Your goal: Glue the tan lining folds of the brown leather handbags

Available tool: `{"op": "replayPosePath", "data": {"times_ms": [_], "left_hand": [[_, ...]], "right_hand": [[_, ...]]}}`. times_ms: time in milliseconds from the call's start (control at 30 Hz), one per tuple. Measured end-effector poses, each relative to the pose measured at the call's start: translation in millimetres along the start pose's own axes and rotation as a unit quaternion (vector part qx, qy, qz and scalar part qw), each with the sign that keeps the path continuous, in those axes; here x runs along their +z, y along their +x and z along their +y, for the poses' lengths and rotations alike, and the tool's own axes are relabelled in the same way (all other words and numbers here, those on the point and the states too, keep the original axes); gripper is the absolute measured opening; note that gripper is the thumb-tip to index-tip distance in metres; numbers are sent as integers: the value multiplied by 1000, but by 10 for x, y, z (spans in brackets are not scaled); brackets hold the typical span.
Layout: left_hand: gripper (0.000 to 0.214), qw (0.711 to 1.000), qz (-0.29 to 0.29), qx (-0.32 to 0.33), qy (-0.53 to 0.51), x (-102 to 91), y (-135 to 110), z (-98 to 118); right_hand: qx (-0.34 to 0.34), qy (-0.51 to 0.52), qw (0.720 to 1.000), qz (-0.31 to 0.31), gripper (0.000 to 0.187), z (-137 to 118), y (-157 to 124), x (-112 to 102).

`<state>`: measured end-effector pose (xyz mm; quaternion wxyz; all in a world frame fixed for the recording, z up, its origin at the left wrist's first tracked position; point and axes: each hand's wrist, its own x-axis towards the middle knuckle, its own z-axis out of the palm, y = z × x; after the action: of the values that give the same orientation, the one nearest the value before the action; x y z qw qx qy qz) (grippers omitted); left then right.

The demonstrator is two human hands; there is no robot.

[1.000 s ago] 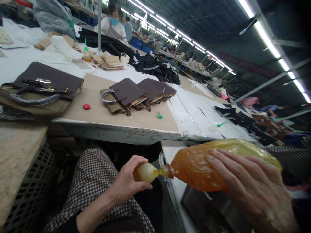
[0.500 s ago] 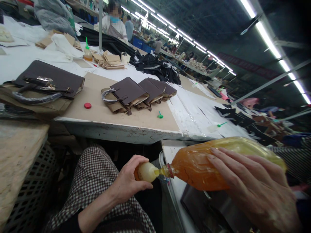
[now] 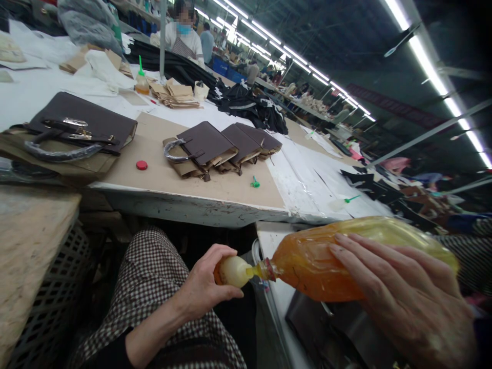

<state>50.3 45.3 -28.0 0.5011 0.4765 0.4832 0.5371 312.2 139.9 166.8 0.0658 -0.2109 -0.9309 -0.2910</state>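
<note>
My right hand grips a large plastic bottle of orange-yellow glue, tipped on its side with its neck pointing left. Its mouth meets the opening of a small squeeze bottle, which my left hand holds over my lap. My checked trouser leg lies below the left hand. On the table above lie a red cap and a green nozzle cap.
Brown leather bags lie in a row on a cardboard sheet, with a larger bag at the left. Another glue bottle stands further back. A masked person works at the far end. A plastic crate sits at the lower left.
Both hands hold the same pose. The view has shifted slightly, and the big bottle sits a touch lower and further right.
</note>
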Motion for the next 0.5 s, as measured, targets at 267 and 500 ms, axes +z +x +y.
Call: {"op": "replayPosePath", "data": {"times_ms": [267,500], "left_hand": [[66,1000,3,0,1,-1,-20,-14],[68,1000,4,-2,-3,-9,-1,-41]], "right_hand": [[-16,-9,1000,0,67,4,-2,-12],[-5,-4,1000,-22,63,-22,76,-60]]}}
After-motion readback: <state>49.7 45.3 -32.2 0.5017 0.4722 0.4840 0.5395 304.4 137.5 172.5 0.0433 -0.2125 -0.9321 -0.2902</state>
